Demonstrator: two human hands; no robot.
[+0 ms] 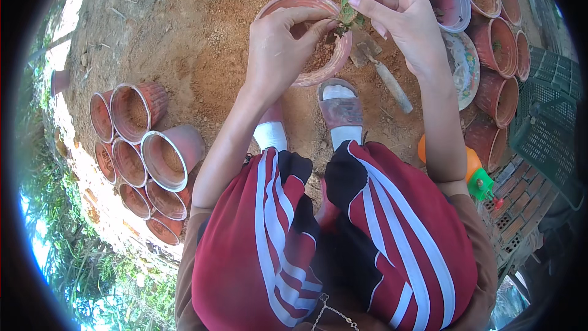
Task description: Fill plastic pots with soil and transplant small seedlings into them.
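Note:
My right hand [399, 18] pinches the green leaves of a small plant [349, 7] between thumb and fingers. At the plant's lower end, where dark soil or roots cling, the thumb and fingers of my left hand [289, 41] are pinched. Both hands hold it above the right rim of a reddish plastic flowerpot [328, 71], which contains loose brown soil [319, 57]. My left hand hides part of the pot. A hand trowel [388, 80] with a worn grey handle lies on the ground just right of the pot.
Several pots [138, 115] lie on their sides at left, and more [498, 48] at right. A patterned plate [461, 69], an orange bottle with a green sprayer head [480, 184], a green plastic crate [546, 133] and bricks [521, 197] are also at right. My sandalled foot [340, 105] is near the pot.

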